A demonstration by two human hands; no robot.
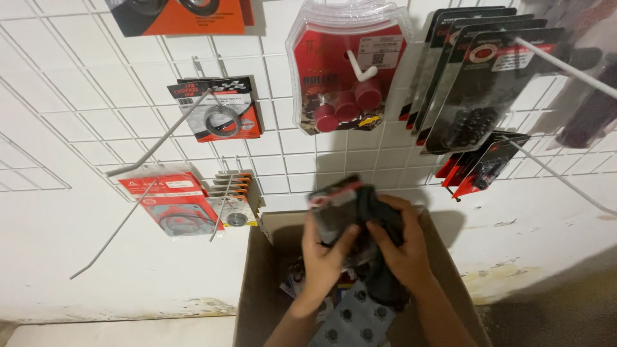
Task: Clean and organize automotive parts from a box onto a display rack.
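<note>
In the head view, a small stack of dark blister packs (pixel 350 209) is held above an open cardboard box (pixel 257 289), just in front of a white wire grid panel (pixel 128 115) fixed to the wall. The stack is clasped from the near side by the left hand (pixel 324 257), thumb laid across its front, and from the right by the right hand (pixel 402 247), whose fingers are curled over the dark packs; both hands are closed on the same stack, which is blurred. Much of the work looks already done: several hooks are loaded, with a red clamshell pack (pixel 347 71), a row of black packs (pixel 475 90), smaller red-edged packs (pixel 482 167) and ring-shaped parts on cards (pixel 222 112) hung on the grid. What is left seems considerable: more packs (pixel 357 321) are seen lying in the box below the hands, and at least one long bare hook (pixel 109 241) at the lower left is unfilled. The held stack has not been hung on any hook.
</note>
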